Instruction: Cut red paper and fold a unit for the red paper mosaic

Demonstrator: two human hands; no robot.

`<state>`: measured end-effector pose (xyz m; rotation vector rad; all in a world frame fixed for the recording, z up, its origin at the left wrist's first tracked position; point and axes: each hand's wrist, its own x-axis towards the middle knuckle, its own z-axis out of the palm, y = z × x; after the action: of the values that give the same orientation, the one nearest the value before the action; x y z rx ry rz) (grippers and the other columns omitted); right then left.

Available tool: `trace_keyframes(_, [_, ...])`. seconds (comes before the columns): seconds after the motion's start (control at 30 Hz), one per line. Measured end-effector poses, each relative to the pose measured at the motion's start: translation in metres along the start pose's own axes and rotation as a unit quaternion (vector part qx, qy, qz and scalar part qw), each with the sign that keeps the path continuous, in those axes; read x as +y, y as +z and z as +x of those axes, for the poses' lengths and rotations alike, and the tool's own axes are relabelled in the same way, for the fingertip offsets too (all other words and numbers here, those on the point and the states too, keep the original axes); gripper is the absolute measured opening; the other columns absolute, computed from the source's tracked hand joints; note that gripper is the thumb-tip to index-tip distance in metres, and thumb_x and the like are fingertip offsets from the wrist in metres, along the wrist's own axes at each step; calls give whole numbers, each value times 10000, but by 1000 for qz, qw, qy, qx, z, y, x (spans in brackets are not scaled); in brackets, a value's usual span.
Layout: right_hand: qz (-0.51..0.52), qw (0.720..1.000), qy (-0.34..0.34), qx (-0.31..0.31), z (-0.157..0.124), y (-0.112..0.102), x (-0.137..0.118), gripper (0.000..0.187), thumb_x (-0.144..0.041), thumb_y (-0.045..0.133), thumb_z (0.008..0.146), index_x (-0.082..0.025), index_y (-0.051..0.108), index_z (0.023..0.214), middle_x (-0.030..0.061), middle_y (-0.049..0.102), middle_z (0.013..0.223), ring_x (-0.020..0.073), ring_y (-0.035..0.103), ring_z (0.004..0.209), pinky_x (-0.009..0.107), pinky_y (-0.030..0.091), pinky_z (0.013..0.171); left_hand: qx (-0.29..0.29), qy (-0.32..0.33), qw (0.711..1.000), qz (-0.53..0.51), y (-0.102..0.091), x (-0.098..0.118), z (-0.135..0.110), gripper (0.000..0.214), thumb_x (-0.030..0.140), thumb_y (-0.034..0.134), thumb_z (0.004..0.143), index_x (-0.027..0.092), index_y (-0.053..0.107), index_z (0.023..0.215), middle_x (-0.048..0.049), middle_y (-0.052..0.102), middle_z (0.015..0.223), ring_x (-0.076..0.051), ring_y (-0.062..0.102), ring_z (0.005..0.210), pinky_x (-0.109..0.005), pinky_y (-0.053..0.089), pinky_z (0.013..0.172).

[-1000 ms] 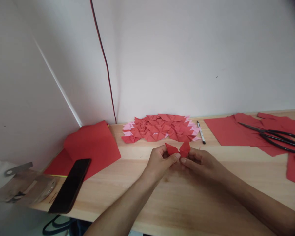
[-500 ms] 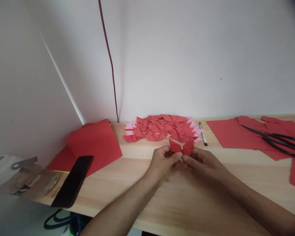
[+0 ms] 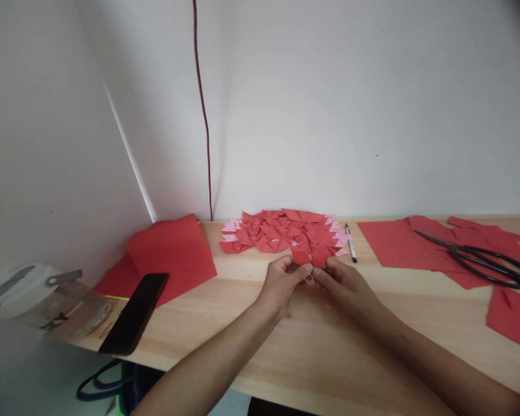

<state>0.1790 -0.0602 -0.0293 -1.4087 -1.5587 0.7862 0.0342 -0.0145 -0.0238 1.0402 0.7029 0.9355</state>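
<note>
Between my two hands is a small folded red paper piece (image 3: 323,255), its two pointed flaps spread to either side. My left hand (image 3: 281,281) pinches its left half, thumb in front. My right hand (image 3: 343,284) pinches the right half, and the two thumbs nearly meet at the middle. The lower part of the piece is hidden by my fingers. Just behind it lies a heap of folded red and pink paper pieces (image 3: 277,228) against the wall.
A black and white marker (image 3: 351,242) lies right of the heap. Black-handled scissors (image 3: 481,259) rest on red paper sheets (image 3: 385,242) at the right. Left are more red sheets (image 3: 177,254), a dark phone (image 3: 134,315) and a clear container with white lid (image 3: 69,306), near the wooden table's edge.
The view has swung slightly to the right, so most things appear shifted. Both hands keep hold of the folded paper, whose flaps now lean lower and further apart.
</note>
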Motion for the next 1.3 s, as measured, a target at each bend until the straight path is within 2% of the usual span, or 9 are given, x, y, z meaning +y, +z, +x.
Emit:
trace_keyframes(0.1, [18, 1000, 0, 16, 0, 0, 1, 355, -510, 498, 859, -207, 468, 676, -18, 494, 630, 139, 454, 596, 266, 337, 546, 7, -29, 999, 19, 5, 10, 1, 378, 391, 801, 577, 115, 632, 772, -24, 612, 672, -100, 538, 568, -216, 371, 545])
trace_keyframes(0.23, [26, 999, 9, 26, 0, -1, 2, 402, -572, 493, 821, -211, 470, 646, -11, 497, 600, 142, 453, 568, 276, 343, 542, 17, -6, 996, 82, 13, 15, 7, 377, 376, 823, 523, 111, 638, 718, -29, 619, 654, -97, 518, 558, -213, 343, 522])
trace_keyframes(0.3, [30, 999, 17, 23, 2, -2, 3, 419, -599, 491, 802, -217, 452, 634, -17, 488, 573, 134, 443, 533, 271, 332, 513, 45, 1, 997, 61, 16, 11, 11, 372, 372, 827, 498, 109, 635, 676, -19, 606, 627, -84, 486, 537, -212, 321, 518])
trace_keyframes(0.5, [67, 993, 67, -74, 24, -8, 5, 437, -613, 529, 769, -196, 491, 644, -13, 546, 546, 97, 428, 407, 233, 306, 406, 75, -17, 997, 21, 8, 6, 26, 382, 354, 841, 450, 116, 568, 572, 17, 528, 506, -58, 409, 455, -215, 260, 481])
trace_keyframes(0.8, [50, 995, 37, -73, 47, 15, -1, 424, -572, 538, 791, -192, 500, 607, -19, 524, 523, 111, 454, 466, 244, 336, 472, 23, -65, 996, -62, -23, 15, 34, 464, 497, 786, 557, 106, 582, 699, -42, 602, 629, -112, 535, 513, -245, 377, 516])
trace_keyframes(0.93, [52, 994, 49, -83, 44, 17, 4, 390, -557, 522, 811, -194, 520, 668, 1, 587, 583, 127, 503, 496, 249, 357, 485, -30, -50, 995, -75, -27, 11, 28, 403, 399, 827, 546, 88, 607, 679, -55, 613, 636, -119, 551, 526, -260, 389, 558])
trace_keyframes(1.07, [27, 996, 41, -73, 39, 18, 5, 373, -537, 514, 830, -199, 522, 673, 14, 614, 618, 143, 547, 540, 255, 382, 509, 22, -6, 998, -51, -23, 7, 23, 313, 348, 804, 593, 98, 620, 634, -33, 592, 571, -104, 521, 515, -247, 367, 557])
trace_keyframes(1.2, [-31, 998, 16, -59, 36, 18, 2, 380, -499, 465, 877, -200, 525, 650, 16, 613, 612, 146, 546, 560, 263, 385, 539, 7, -15, 998, -54, -25, 6, 20, 295, 363, 784, 623, 107, 639, 642, -32, 601, 583, -112, 519, 522, -259, 388, 576])
trace_keyframes(1.3, [-31, 996, 22, -84, 35, 17, -2, 364, -479, 450, 888, -200, 521, 666, 4, 603, 600, 137, 526, 537, 257, 365, 518, 15, -22, 998, -60, -28, 8, 20, 278, 348, 788, 625, 101, 665, 660, -39, 618, 620, -110, 526, 561, -252, 388, 602])
